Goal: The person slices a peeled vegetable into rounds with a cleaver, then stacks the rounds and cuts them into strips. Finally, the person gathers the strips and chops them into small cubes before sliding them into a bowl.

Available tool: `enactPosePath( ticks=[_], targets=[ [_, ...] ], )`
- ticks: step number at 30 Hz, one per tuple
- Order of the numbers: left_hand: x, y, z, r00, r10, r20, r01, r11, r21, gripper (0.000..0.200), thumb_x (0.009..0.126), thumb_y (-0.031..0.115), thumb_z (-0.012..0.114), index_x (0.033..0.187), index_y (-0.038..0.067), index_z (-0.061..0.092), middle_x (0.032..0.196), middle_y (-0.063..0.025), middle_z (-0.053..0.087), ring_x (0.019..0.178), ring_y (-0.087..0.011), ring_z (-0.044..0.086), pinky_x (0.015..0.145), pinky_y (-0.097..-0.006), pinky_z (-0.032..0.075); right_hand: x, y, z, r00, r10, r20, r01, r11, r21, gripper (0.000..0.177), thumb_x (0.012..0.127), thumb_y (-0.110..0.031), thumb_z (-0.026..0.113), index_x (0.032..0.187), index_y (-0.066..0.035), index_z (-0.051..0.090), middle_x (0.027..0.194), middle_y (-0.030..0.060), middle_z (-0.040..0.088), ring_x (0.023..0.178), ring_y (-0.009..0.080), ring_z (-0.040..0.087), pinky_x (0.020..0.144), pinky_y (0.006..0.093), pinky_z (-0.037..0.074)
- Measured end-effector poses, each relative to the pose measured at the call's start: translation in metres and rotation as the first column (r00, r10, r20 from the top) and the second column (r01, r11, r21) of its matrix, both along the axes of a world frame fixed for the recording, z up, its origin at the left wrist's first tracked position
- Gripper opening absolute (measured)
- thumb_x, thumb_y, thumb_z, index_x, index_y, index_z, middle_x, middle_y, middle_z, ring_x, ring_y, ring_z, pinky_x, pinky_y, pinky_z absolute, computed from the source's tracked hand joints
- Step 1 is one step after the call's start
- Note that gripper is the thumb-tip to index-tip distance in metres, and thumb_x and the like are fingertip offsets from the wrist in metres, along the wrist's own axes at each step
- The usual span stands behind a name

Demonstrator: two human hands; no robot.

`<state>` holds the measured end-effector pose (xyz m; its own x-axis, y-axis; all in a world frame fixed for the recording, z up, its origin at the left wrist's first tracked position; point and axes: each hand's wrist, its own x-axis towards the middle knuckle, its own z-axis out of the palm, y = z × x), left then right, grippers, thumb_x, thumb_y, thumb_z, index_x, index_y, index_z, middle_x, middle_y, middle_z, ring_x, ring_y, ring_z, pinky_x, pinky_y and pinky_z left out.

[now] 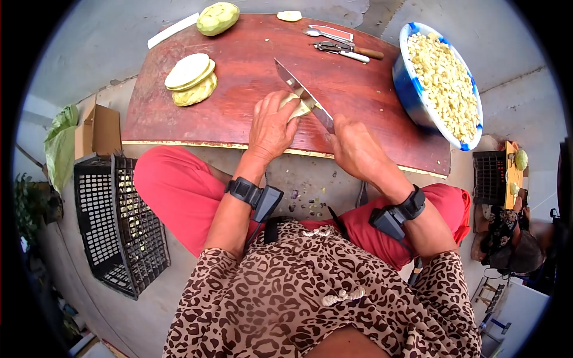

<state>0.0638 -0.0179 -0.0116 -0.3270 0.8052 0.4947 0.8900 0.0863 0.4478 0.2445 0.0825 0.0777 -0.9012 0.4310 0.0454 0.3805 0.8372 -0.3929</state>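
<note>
My right hand [358, 146] is wrapped round the handle of a broad kitchen knife [302, 92], whose blade points up and left over the red table. Beneath the blade lie pale cut vegetable pieces [296, 105], and the knife touches or crosses them. The fingers of my left hand [271, 122] curl over these pieces and press them on the tabletop. Further left rests a stack of round pale slices [191, 79]. A whole peeled pale-green vegetable [218, 19] sits at the far edge.
On the red table [239, 65] lie a spoon [316, 32], peelers [340, 51] and a white strip [173, 31]. A blue-and-white basin [412, 95] of diced pieces stands at the right. Black crates [122, 227] are at the left; another person [507, 238] sits far right.
</note>
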Motion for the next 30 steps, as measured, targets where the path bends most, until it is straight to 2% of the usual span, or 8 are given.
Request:
enactPosePath(
  ticks=[8,14,17,20,23,30],
  targets=[
    [0.003,-0.001,0.004,1.000,-0.002,-0.013,0.001,1.000,-0.012,0.039,0.081,0.013,0.068,0.119,0.008,0.065,0.128,-0.0183,0.055,0.122,-0.0375,0.049,0.105,-0.0480,0.037,0.000,-0.003,0.005,1.000,0.009,0.026,-0.008,0.999,-0.040,0.019,0.091,-0.010,0.058,0.094,0.007,0.051,0.089,0.0335,0.064,0.081,0.0502,0.065,0.069,0.0540,0.053],
    [0.005,-0.001,0.007,1.000,-0.005,-0.003,0.005,1.000,-0.006,0.038,0.079,0.011,0.069,0.117,0.007,0.065,0.128,-0.0181,0.055,0.121,-0.0373,0.050,0.104,-0.0481,0.038,-0.006,-0.008,0.013,0.991,0.004,0.135,-0.003,1.000,-0.013,0.013,0.089,-0.005,0.055,0.094,0.006,0.052,0.091,0.0347,0.064,0.084,0.0484,0.066,0.071,0.0536,0.053],
    [0.006,-0.001,0.010,1.000,-0.012,0.001,0.012,1.000,-0.021,0.039,0.078,0.011,0.069,0.117,0.007,0.065,0.127,-0.0181,0.055,0.121,-0.0374,0.049,0.104,-0.0482,0.038,-0.010,-0.007,0.020,0.979,0.010,0.203,-0.002,0.999,-0.036,0.012,0.086,-0.001,0.054,0.095,0.006,0.051,0.085,0.0340,0.064,0.082,0.0476,0.067,0.070,0.0535,0.053],
    [0.004,-0.001,0.008,1.000,-0.016,0.019,0.017,1.000,-0.025,0.039,0.078,0.011,0.069,0.117,0.008,0.065,0.127,-0.0181,0.054,0.121,-0.0375,0.049,0.104,-0.0484,0.038,-0.017,0.000,0.010,0.989,0.033,0.146,-0.023,0.998,-0.066,0.012,0.084,-0.001,0.053,0.094,0.007,0.050,0.077,0.0320,0.065,0.077,0.0476,0.067,0.068,0.0540,0.054],
    [0.007,-0.002,0.009,1.000,-0.024,-0.011,0.024,1.000,0.011,0.034,0.078,0.012,0.069,0.111,0.008,0.064,0.124,-0.0152,0.053,0.121,-0.0340,0.048,0.101,-0.0470,0.038,-0.026,0.004,-0.019,0.995,0.023,0.100,-0.022,1.000,-0.013,0.012,0.084,-0.001,0.052,0.093,0.006,0.050,0.073,0.0316,0.064,0.072,0.0481,0.067,0.065,0.0549,0.053],
    [0.006,-0.001,0.004,1.000,-0.018,0.011,0.018,0.999,0.045,0.043,0.080,0.012,0.070,0.120,0.003,0.059,0.129,-0.0184,0.053,0.122,-0.0386,0.048,0.105,-0.0475,0.037,-0.024,0.007,-0.017,0.997,-0.061,0.037,0.064,0.994,-0.083,0.014,0.087,-0.005,0.053,0.094,0.006,0.048,0.073,0.0339,0.062,0.072,0.0502,0.065,0.064,0.0560,0.052]
  ],
)
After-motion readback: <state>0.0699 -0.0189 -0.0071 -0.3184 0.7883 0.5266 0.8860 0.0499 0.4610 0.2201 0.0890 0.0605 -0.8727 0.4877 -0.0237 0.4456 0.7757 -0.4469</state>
